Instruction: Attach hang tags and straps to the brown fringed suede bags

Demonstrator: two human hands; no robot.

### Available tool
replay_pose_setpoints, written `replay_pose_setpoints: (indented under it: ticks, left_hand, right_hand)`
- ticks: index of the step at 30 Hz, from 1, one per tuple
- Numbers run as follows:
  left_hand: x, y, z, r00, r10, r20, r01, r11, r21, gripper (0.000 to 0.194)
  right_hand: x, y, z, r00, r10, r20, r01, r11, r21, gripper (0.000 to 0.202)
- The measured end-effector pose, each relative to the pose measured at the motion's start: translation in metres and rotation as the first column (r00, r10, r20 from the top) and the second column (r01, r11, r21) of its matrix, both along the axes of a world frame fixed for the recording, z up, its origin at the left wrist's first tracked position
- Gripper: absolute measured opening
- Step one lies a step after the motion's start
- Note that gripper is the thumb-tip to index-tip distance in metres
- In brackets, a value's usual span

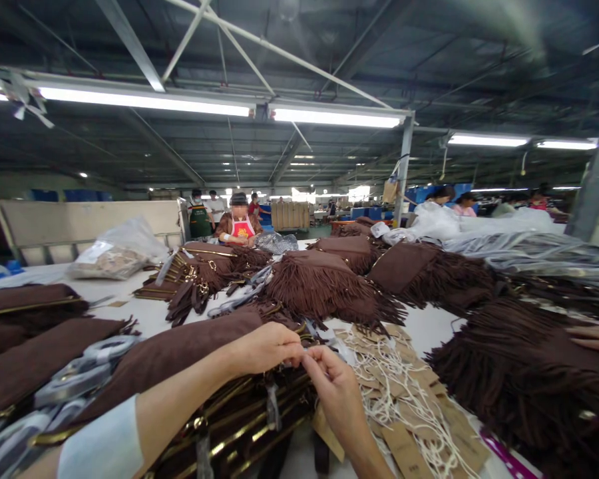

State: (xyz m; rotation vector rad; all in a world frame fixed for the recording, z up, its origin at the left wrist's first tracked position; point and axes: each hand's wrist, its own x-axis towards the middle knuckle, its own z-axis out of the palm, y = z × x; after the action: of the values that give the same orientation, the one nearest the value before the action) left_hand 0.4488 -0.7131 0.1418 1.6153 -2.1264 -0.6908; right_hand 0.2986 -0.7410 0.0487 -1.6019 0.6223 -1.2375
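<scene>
Near the middle, dark-brown bags (244,409) are lying piled beneath the hands, showing rows of shiny gold-coloured zips (224,443) and clear plastic wrapping (273,407). The left hand (272,347) and right hand (332,374) are pinching, fingertips nearly closed; what they are gripping cannot be told. White-stringed cardboard tags (404,452) are lying to the right.

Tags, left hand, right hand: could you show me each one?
Tags (405,450), head view: face of a card at the bottom.
Left hand (266,347), head view: back of the hand.
Right hand (336,386), head view: near the thumb's base.
</scene>
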Motion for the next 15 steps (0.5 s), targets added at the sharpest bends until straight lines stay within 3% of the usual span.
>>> replay_pose_setpoints:
  ticks: [3,8,12,15]
  left_hand:
    - [0.0017,-0.0031,-0.0056,0.974,0.094,-0.207,-0.079,0.994,0.080,0.019]
    - [0.0076,-0.0060,-0.0047,0.944,0.139,-0.300,-0.101,0.985,0.139,0.016]
    - [0.0048,-0.0039,-0.0021,0.967,0.140,-0.212,-0.115,0.985,0.126,0.011]
    - [0.0024,-0.0017,0.0013,0.993,0.111,-0.037,-0.110,0.994,0.013,0.020]
  right_hand:
    - [0.0004,0.0009,0.0012,1.000,0.004,0.013,-0.004,1.000,0.016,0.034]
    - [0.0008,0.0049,0.0040,0.999,-0.001,0.048,-0.002,0.999,0.054,0.034]
    - [0.0021,0.0022,0.0028,0.997,0.050,0.060,-0.054,0.996,0.072,0.033]
    - [0.0062,-0.0042,0.0009,0.998,0.027,0.048,-0.029,0.998,0.056,0.033]
